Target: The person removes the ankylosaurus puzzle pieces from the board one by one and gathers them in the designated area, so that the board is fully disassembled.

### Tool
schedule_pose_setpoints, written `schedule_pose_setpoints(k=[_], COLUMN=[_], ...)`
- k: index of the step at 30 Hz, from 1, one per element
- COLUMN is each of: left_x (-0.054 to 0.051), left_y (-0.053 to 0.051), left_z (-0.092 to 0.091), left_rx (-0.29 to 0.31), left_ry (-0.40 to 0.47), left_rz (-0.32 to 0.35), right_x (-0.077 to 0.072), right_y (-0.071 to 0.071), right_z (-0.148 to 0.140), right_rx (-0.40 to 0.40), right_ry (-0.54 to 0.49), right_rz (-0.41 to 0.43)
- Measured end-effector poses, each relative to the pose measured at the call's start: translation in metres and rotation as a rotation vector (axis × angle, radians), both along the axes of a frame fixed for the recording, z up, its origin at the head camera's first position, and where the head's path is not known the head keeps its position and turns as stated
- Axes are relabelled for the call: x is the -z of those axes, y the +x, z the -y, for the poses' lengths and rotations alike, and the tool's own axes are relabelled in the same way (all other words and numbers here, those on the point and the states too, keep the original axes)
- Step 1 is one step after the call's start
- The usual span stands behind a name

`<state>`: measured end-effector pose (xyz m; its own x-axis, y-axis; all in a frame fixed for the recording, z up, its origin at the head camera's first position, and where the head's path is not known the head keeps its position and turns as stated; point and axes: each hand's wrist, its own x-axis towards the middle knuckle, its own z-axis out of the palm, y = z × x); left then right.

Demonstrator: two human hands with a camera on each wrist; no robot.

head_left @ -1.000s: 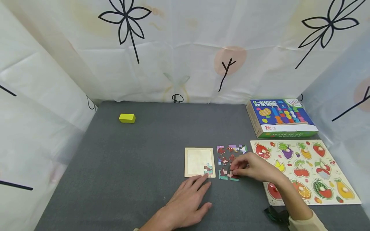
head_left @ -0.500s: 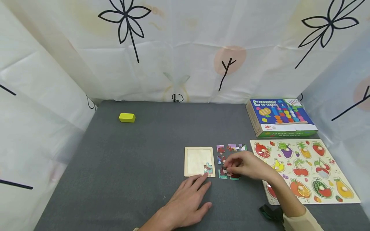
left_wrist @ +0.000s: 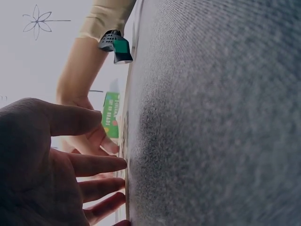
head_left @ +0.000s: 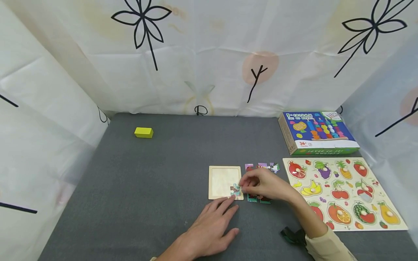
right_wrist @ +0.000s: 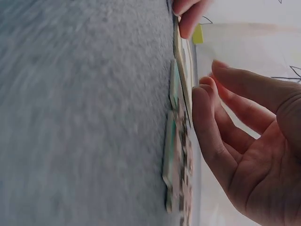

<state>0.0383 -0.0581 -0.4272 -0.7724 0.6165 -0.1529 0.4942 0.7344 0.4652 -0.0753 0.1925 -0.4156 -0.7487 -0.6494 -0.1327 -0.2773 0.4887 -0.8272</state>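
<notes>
A shallow square wooden puzzle tray (head_left: 220, 179) lies in the middle of the table in the head view. One joined patch of jigsaw puzzle (head_left: 234, 189) sits in its lower right corner. My left hand (head_left: 212, 226) rests with spread fingers, its fingertips at the tray's near edge. Over the tray's right edge is my right hand (head_left: 262, 183), thumb and fingers bent toward each other. In the right wrist view a gap shows between thumb and index fingertips; whether they hold a piece is unclear. Loose jigsaw puzzle pieces (head_left: 269, 167) lie beside the tray, partly hidden by this hand.
A fruit puzzle board (head_left: 351, 217) lies on the right, with a blue toy box (head_left: 320, 132) behind it. Far left on the grey table (head_left: 147, 188) is a yellow block (head_left: 143, 132). White patterned cloth (head_left: 209, 72) hangs at the back and sides.
My right hand has moved left from the loose puzzle pieces to the right edge of the tray. My left hand has stayed in place.
</notes>
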Motion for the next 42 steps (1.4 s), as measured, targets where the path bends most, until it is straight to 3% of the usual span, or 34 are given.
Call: schedule_pose_setpoints(k=[7,15,22,30,35,42], left_x=[0.000,-0.002,-0.006,-0.008,-0.008,-0.007], left_y=[-0.002,-0.010,-0.021,-0.029,-0.031,-0.031], left_z=[0.003,0.009,0.018,0.031,0.036,0.037], left_rx=[-0.017,-0.017,-0.079,-0.143,-0.150,-0.142], left_ry=[0.050,0.151,0.182,0.207,0.225,0.208], left_rz=[-0.007,-0.015,0.087,0.136,0.205,0.211], right_x=[0.005,0.001,0.002,0.005,0.005,0.004], right_y=[-0.005,-0.007,-0.010,-0.011,-0.010,-0.008], right_z=[0.013,0.021,0.020,0.018,0.018,0.018], right_rx=[0.014,0.025,0.013,0.007,0.004,0.019], right_ry=[0.032,0.087,0.081,0.056,0.059,0.032], right_rz=[0.042,0.011,0.040,0.082,0.061,0.038])
